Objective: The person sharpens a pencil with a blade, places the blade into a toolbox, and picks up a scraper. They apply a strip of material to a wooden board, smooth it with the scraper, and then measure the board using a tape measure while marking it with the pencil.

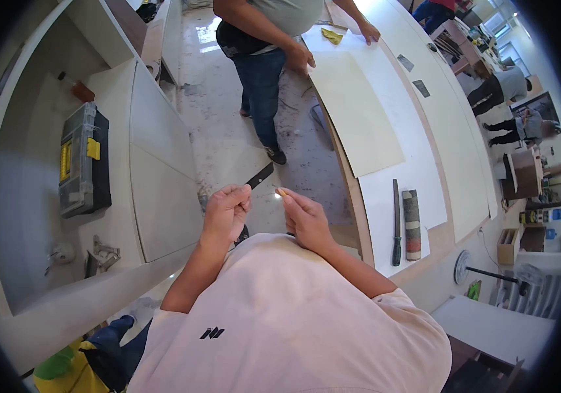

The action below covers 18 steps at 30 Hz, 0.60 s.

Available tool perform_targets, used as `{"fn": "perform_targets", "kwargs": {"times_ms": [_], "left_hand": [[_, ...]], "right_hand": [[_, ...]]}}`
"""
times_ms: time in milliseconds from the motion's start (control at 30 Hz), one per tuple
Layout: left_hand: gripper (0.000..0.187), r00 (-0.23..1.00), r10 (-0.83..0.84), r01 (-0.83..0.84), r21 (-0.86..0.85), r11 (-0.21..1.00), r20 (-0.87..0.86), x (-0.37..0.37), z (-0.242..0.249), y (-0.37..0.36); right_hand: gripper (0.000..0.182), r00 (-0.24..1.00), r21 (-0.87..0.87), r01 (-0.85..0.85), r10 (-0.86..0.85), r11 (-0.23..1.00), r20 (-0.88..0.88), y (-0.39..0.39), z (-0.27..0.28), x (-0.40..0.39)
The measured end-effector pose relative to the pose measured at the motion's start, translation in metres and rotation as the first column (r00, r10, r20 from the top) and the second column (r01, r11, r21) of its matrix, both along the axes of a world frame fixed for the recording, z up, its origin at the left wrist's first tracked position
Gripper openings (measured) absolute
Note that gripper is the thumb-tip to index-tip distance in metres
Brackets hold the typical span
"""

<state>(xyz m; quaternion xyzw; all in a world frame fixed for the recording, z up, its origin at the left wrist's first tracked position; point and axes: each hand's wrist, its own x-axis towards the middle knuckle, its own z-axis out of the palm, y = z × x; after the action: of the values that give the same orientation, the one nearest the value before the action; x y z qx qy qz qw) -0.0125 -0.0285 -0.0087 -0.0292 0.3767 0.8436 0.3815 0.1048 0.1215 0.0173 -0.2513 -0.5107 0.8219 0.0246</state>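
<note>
In front of my chest my left hand [228, 208] is closed, thumb against fingers, on one end of a black flat strip [261, 176] with small light dots. The strip points up and to the right, over the floor. Close by on the right, my right hand [305, 219] is pinched shut with its fingertips towards the left hand. A small tan bit shows at those fingertips; I cannot make out what it is. A file with a dark handle [396, 223] and a worn cylindrical roll [412, 226] lie side by side on the worktable, right of my right hand.
A cream sheet [359, 118] lies over a white sheet [428, 190] on the worktable. Across from me a co-worker [264, 78] rests both hands at the table, near a yellow cloth [331, 37]. Left, a toolbox [85, 160] sits in a cabinet [162, 157].
</note>
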Motion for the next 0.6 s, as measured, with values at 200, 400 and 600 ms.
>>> {"fn": "perform_targets", "kwargs": {"times_ms": [200, 400, 600], "left_hand": [[0.012, 0.994, -0.098, 0.100, -0.052, 0.994, 0.050, 0.013, 0.011, 0.007], [0.009, 0.982, -0.187, 0.187, -0.029, 0.982, 0.009, 0.013, -0.003, 0.002], [0.013, 0.984, -0.172, 0.173, -0.053, 0.983, 0.037, 0.016, 0.005, 0.007]], "right_hand": [[0.029, 0.991, -0.247, -0.128, 0.112, 0.961, -0.077, 0.001, -0.005, -0.008], [0.026, 0.978, -0.200, -0.203, 0.191, 0.958, -0.078, 0.002, -0.002, -0.007], [0.015, 0.981, -0.157, -0.195, 0.189, 0.968, -0.051, -0.001, 0.002, -0.006]]}}
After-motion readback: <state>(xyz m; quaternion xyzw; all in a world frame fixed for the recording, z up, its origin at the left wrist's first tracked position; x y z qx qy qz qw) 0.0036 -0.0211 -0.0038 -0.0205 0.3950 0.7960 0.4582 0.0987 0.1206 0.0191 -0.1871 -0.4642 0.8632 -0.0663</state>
